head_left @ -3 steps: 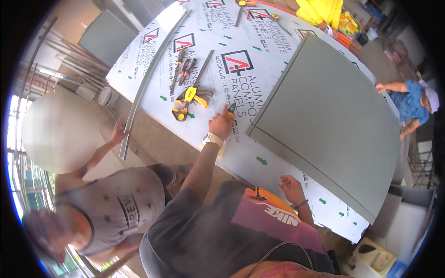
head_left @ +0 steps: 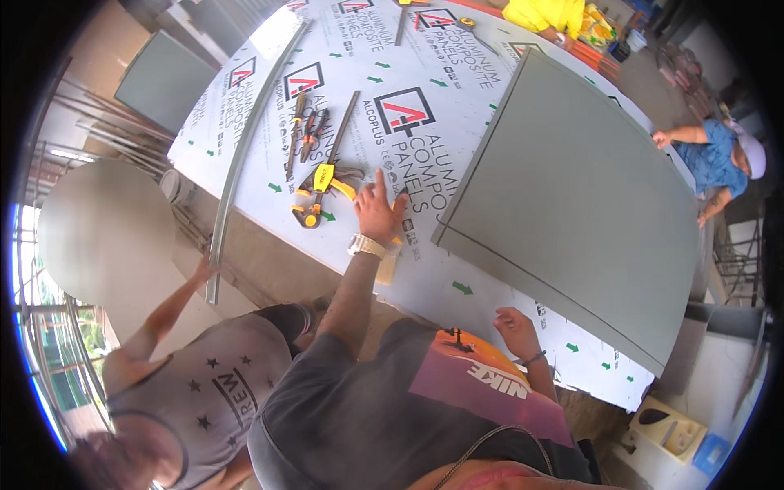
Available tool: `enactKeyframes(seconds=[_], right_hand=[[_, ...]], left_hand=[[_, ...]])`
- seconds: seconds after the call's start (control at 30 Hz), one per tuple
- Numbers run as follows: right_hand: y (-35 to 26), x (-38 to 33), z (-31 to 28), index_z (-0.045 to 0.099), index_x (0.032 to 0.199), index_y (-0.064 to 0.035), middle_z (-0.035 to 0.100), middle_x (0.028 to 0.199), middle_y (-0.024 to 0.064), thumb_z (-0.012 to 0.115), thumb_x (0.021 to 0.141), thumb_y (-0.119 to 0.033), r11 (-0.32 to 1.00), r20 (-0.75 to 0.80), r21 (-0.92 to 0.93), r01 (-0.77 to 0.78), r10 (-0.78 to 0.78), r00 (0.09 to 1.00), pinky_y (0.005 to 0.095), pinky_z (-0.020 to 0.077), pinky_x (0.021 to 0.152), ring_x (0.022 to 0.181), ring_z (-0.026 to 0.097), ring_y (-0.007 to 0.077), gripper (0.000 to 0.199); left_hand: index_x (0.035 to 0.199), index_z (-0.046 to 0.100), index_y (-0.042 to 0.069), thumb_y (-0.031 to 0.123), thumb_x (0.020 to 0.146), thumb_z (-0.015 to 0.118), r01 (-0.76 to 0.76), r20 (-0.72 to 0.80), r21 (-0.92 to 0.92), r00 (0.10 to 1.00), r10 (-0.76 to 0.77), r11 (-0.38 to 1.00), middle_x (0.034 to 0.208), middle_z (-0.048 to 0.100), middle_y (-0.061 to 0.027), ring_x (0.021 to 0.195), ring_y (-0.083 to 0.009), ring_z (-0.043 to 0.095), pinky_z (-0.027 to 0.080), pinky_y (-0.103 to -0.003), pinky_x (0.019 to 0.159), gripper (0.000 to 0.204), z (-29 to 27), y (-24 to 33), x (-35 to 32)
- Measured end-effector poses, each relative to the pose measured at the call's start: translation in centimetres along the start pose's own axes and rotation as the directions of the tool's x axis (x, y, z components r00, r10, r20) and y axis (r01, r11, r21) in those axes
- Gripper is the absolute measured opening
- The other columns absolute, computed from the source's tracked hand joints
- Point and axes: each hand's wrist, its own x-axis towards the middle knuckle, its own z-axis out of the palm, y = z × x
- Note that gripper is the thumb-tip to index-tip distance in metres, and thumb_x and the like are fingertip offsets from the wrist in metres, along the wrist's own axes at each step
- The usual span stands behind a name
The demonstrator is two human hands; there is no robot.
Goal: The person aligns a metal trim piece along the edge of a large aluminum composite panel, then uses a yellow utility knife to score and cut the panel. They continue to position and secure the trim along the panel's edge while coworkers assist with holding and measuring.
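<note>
A small dark object is showing at the thumb of the left hand, toward 1 o'clock from the palm; its kind is too small to tell. The left hand is changing shape: a moment ago its fingers were mostly folded with 1 pointing, and now they are spreading, the index reaching toward 12 o'clock and the thumb standing off toward 1. Whether the palm is gripping the dark object cannot be told. The change seems to be a shift of gesture rather than of layout, since the things on the counter are keeping their places while the whole view is tilting slightly.

The wrist is bearing a pale watch, and the forearm is rising from 6 o'clock with the back of the hand facing up. A yellow-and-black clamp is lying just beside the hand at 10 o'clock, with hand tools beyond it at 11. At 3 o'clock from the hand, a large grey panel is lying flat.

The right hand is hanging near the panel's closer edge, at 4 o'clock in the view, its fingers loosely curled around nothing visible.

Farther out, a co-worker at 8 o'clock is gripping a long grey strip; another person, in blue, is standing between 2 and 3.
</note>
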Motion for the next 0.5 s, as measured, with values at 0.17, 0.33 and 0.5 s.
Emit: enactKeyframes(seconds=[0.17,0.33,0.5], right_hand=[[-1.1,0.3,0.3,0.069,0.122,-0.0015,0.076,0.104,0.0154,0.072,0.096,-0.023,0.998,-0.08,-0.011,-0.064,0.063,0.995,0.0363,0.0568,0.09,0.099,0.074,0.0253,0.034],[-1.1,-0.3,0.2,0.069,0.121,-0.0012,0.076,0.103,0.0151,0.072,0.095,-0.024,0.99,-0.119,0.0,-0.142,0.141,0.983,0.0363,0.0566,0.09,0.098,0.073,0.0254,0.035],[-0.7,-0.7,-0.1,0.069,0.121,-0.0016,0.076,0.104,0.0163,0.072,0.094,-0.024,0.985,-0.108,-0.074,-0.157,0.149,0.983,0.0364,0.0567,0.09,0.098,0.074,0.0264,0.036]], left_hand=[[0.159,0.039,0.011,0.045,0.089,0.077,0.143,-0.026,-0.01,0.989,-0.143,0.99,0.142,0.05,-0.0281,0.132,-0.044,0.05,0.041,-0.055,0.111,0.086,-1.3,-6.6,6.9],[0.161,0.036,0.016,0.048,0.087,0.075,0.435,-0.228,0.29,0.897,-0.38,0.853,0.151,0.042,-0.0309,0.141,-0.048,0.041,0.038,-0.058,0.113,0.09,-6.6,-17.0,13.5],[0.169,0.012,0.018,0.058,0.081,0.079,0.612,-0.358,0.479,0.791,-0.496,0.63,0.167,0.015,-0.0366,0.158,-0.0526,0.008,0.011,-0.065,0.125,0.117,-15.6,-27.0,15.8]])
